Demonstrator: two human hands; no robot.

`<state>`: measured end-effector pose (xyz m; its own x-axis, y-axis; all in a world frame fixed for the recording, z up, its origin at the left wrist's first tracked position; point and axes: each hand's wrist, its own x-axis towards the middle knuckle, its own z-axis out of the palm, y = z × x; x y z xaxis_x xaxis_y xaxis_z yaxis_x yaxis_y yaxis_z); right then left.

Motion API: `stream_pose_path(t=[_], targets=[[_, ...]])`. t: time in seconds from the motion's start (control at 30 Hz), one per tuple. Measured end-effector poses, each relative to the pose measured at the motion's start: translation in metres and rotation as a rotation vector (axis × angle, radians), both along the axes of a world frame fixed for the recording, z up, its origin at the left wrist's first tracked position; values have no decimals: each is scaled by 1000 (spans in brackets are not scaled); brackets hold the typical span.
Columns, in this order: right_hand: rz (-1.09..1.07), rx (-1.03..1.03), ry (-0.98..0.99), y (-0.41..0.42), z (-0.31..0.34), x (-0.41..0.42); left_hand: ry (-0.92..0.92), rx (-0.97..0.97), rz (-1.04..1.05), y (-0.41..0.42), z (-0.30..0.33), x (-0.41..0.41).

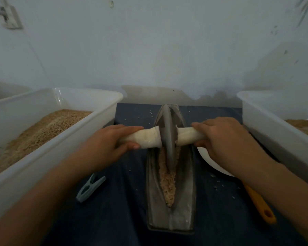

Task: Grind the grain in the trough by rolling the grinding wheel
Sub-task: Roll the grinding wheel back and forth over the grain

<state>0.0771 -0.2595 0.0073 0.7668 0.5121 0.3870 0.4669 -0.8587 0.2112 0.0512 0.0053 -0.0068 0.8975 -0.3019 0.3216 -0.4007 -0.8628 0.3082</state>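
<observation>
A grey boat-shaped trough (183, 201) lies lengthways on the dark cloth, with pale crushed grain (167, 181) along its groove. A grey grinding wheel (168, 135) stands upright in the far half of the groove, on a cloth-wrapped axle handle (148, 138) that sticks out to both sides. My left hand (107, 141) grips the left end of the handle. My right hand (226, 137) grips the right end. Grain under the wheel is hidden.
A white tub of grain (89, 125) stands at the left, another white tub (267, 121) at the right. A white plate (213, 164) lies under my right wrist. A green clothes peg (90, 188) and an orange handle (260, 205) lie on the cloth. A wall rises behind.
</observation>
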Motion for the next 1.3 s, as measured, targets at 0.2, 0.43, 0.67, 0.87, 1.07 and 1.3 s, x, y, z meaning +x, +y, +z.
stream_pose_path(t=[0.2, 0.43, 0.67, 0.87, 1.07, 1.3], targets=[[35, -32, 25, -5, 3, 1, -40, -8, -55, 2, 2, 1], [108, -111, 179, -11, 31, -32, 408, -112, -290, 23, 25, -16], [27, -10, 5, 0, 4, -5, 86, -23, -21, 5, 1, 0], [18, -14, 15, -4, 0, 3, -39, -9, -47, 3, -2, 4], [112, -150, 138, -8, 28, -31, 396, -118, -277, 22, 20, -11], [72, 32, 125, -5, 16, -12, 200, -53, -116, 12, 9, -3]])
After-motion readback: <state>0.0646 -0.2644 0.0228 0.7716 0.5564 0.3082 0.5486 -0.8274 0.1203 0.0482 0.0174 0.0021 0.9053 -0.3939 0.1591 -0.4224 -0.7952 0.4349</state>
